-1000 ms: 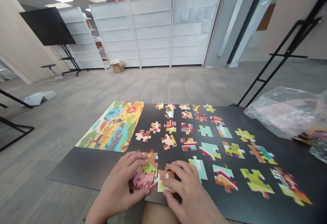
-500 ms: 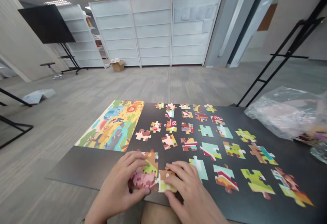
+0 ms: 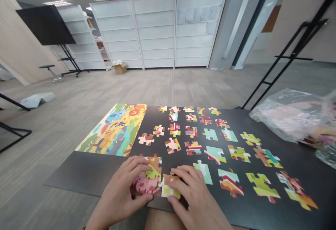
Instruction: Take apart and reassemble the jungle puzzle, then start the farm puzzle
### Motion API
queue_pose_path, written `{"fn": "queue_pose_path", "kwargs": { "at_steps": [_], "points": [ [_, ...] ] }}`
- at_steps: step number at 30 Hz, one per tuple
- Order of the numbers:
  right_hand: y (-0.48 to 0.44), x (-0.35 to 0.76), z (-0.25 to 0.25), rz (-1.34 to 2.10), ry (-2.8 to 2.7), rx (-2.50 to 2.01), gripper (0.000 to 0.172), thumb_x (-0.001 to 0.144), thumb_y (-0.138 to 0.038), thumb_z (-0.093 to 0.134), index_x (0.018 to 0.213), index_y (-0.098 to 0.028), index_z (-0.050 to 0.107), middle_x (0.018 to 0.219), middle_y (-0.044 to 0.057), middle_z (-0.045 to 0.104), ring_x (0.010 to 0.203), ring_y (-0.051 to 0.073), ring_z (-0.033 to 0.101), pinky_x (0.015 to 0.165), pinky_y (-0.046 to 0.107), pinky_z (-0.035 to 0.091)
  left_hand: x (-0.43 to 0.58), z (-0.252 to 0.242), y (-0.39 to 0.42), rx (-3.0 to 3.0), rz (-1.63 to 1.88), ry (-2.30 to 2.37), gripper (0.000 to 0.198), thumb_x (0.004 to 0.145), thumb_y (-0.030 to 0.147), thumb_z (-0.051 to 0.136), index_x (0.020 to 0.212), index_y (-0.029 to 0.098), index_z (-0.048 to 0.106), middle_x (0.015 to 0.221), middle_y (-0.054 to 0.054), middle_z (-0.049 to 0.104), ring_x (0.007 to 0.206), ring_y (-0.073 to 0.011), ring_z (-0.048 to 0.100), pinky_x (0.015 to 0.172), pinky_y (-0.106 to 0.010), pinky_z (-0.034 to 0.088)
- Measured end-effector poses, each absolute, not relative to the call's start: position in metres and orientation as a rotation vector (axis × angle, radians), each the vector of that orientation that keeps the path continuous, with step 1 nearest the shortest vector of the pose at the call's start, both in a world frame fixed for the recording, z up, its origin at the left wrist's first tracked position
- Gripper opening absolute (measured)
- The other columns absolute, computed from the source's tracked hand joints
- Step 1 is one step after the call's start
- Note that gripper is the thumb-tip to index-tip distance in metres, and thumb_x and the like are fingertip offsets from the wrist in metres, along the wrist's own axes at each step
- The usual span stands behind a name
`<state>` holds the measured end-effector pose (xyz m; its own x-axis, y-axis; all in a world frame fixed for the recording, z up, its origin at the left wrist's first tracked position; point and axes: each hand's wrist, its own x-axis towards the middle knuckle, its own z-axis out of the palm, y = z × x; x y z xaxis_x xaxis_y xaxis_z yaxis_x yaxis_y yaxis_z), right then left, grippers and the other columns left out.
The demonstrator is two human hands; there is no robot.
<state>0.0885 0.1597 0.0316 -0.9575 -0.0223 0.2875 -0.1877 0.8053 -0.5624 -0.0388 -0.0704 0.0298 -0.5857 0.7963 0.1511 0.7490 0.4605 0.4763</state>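
A joined group of puzzle pieces (image 3: 147,182) with a pink pig and green ground lies at the front edge of the black table. My left hand (image 3: 128,184) rests over its left side, thumb and fingers apart on the pieces. Beside the group's lower right lies a brown, green and white piece (image 3: 168,190); my right hand (image 3: 191,193) has its fingertips and thumb on it. That piece touches or nearly touches the group; the fingers partly hide the joint. Loose pieces spread to the right, among them a teal one (image 3: 204,172).
On the black table (image 3: 84,174), a colourful animal picture sheet (image 3: 115,128) lies at the back left. Several loose pieces, such as a pink and brown one (image 3: 172,145), sit in rough rows. A clear plastic bag (image 3: 291,114) is at the right edge, near a black metal stand (image 3: 278,65).
The view has shifted slightly. Both hands stay in nearly the same places on the pieces.
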Motion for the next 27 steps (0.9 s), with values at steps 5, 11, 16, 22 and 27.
{"fn": "queue_pose_path", "kwargs": {
  "at_steps": [5, 11, 16, 22, 27],
  "points": [
    [0.160, 0.087, 0.029, 0.859, -2.706, 0.174, 0.028, 0.086, -0.016, 0.067, 0.110, -0.030, 0.072, 0.120, 0.003, 0.072, 0.117, 0.027, 0.060, 0.099, 0.044, 0.052, -0.037, 0.034, -0.069, 1.394, 0.780, 2.609, 0.042, 0.083, 0.036, 0.077, 0.122, 0.027, 0.064, 0.137, -0.010, 0.061, 0.131, -0.0343, 0.053, 0.111, -0.051, 0.046],
    [0.160, 0.083, 0.028, 0.785, -2.650, 0.053, 0.030, 0.091, -0.015, 0.062, 0.117, -0.029, 0.071, 0.127, 0.005, 0.069, 0.119, 0.027, 0.057, 0.099, 0.046, 0.052, -0.037, 0.040, -0.067, 1.472, 0.835, 2.494, 0.041, 0.077, 0.033, 0.083, 0.116, 0.029, 0.068, 0.119, -0.006, 0.070, 0.118, -0.0316, 0.061, 0.112, -0.049, 0.045],
    [0.158, 0.084, 0.028, 0.730, -2.730, 0.140, 0.022, 0.091, -0.017, 0.065, 0.108, -0.028, 0.073, 0.126, 0.005, 0.068, 0.120, 0.027, 0.057, 0.100, 0.045, 0.051, -0.040, 0.037, -0.069, 1.452, 0.863, 2.487, 0.041, 0.076, 0.031, 0.084, 0.115, 0.030, 0.070, 0.120, -0.006, 0.069, 0.115, -0.0300, 0.062, 0.107, -0.046, 0.049],
    [0.157, 0.085, 0.030, 0.794, -2.750, 0.139, 0.020, 0.090, -0.016, 0.066, 0.102, -0.030, 0.073, 0.124, 0.003, 0.068, 0.120, 0.028, 0.056, 0.100, 0.047, 0.050, -0.039, 0.037, -0.068, 1.439, 0.869, 2.500, 0.042, 0.076, 0.034, 0.085, 0.115, 0.030, 0.071, 0.121, -0.007, 0.068, 0.116, -0.0308, 0.062, 0.105, -0.045, 0.051],
    [0.158, 0.085, 0.031, 0.830, -2.760, 0.129, 0.020, 0.090, -0.016, 0.066, 0.102, -0.031, 0.073, 0.123, 0.003, 0.067, 0.119, 0.027, 0.056, 0.100, 0.046, 0.050, -0.039, 0.038, -0.068, 1.442, 0.872, 2.484, 0.039, 0.077, 0.035, 0.084, 0.114, 0.030, 0.071, 0.120, -0.006, 0.068, 0.115, -0.0299, 0.061, 0.104, -0.045, 0.051]
  ]
}}
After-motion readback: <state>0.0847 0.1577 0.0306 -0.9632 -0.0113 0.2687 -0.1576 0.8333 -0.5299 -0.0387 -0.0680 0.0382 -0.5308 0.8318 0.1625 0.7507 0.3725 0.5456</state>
